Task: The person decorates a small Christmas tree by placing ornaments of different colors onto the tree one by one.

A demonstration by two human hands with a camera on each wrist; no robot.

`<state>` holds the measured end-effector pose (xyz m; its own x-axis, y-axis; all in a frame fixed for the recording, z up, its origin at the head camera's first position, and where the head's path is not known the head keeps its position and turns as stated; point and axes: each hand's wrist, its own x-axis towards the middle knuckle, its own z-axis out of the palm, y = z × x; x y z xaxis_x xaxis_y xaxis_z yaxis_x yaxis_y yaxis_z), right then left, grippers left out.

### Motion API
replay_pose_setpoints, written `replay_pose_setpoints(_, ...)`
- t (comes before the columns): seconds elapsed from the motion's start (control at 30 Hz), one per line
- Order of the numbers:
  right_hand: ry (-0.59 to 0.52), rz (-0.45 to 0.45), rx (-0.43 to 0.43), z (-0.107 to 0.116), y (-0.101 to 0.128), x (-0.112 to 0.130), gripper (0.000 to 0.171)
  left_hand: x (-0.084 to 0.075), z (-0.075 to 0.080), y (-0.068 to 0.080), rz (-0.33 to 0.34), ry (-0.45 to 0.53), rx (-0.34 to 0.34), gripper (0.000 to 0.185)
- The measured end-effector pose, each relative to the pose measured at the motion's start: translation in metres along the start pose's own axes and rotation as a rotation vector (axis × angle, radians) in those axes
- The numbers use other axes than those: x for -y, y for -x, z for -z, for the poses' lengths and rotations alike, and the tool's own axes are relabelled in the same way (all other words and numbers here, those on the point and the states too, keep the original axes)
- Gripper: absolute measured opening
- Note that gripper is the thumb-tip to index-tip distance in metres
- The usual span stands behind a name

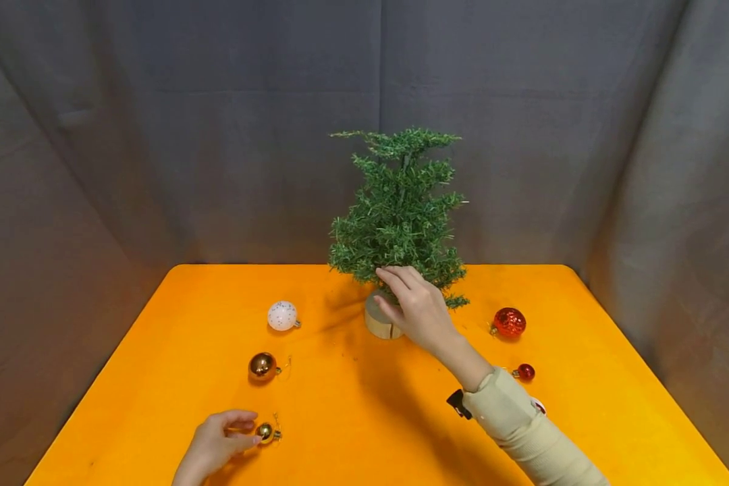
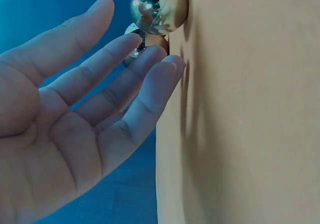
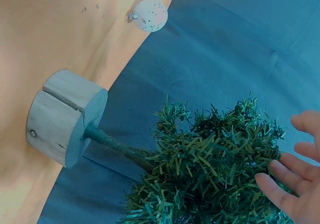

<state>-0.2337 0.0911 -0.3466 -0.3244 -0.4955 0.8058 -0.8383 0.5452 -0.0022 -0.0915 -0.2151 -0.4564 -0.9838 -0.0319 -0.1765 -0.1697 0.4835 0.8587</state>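
Note:
A small green artificial tree (image 1: 401, 209) stands upright in a round wooden base (image 1: 383, 318). My right hand (image 1: 418, 307) is in front of its lower branches, fingers extended; the right wrist view shows those fingers (image 3: 295, 171) at the edge of the foliage. My left hand (image 1: 215, 442), low on the left, has its thumb and fingers spread around a small shiny gold ball ornament (image 1: 264, 433) with a thread loop. In the left wrist view the gold ball (image 2: 159, 8) lies just past the loosely bent fingers, not gripped.
Left of the tree lie a white speckled ball (image 1: 282, 316) and a copper-gold ball (image 1: 262, 366). On the right are a large red ball (image 1: 509, 322) and a small red ball (image 1: 525, 372). The right sleeve (image 1: 510, 412) partly covers another ornament (image 1: 539, 406). Grey curtains (image 1: 249, 148) surround the orange table (image 1: 340, 418).

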Motion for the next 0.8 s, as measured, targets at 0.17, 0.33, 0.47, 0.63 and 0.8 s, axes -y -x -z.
replay_pose_setpoints(0.17,0.012,-0.003,0.000,-0.0001,0.0001,-0.0008,0.041,-0.0018,-0.0024,-0.0013,0.045,-0.048,-0.031,0.033)
replay_pose_setpoints(0.33,0.014,-0.001,0.002,0.0001,-0.0004,-0.0006,0.039,-0.0049,-0.0054,-0.0029,0.071,-0.073,-0.057,0.031)
replay_pose_setpoints(0.47,0.015,-0.001,0.005,0.0002,-0.0001,-0.0009,0.037,-0.0060,-0.0072,-0.0036,0.089,-0.103,-0.050,0.028)
replay_pose_setpoints(0.63,0.019,0.002,0.000,-0.0002,0.0004,-0.0016,0.039,-0.0059,-0.0077,-0.0048,0.104,-0.156,-0.040,0.023)
replay_pose_setpoints(0.8,0.020,-0.003,0.003,0.0005,-0.0003,-0.0012,0.039,-0.0064,-0.0088,-0.0061,0.094,-0.176,-0.034,0.020)
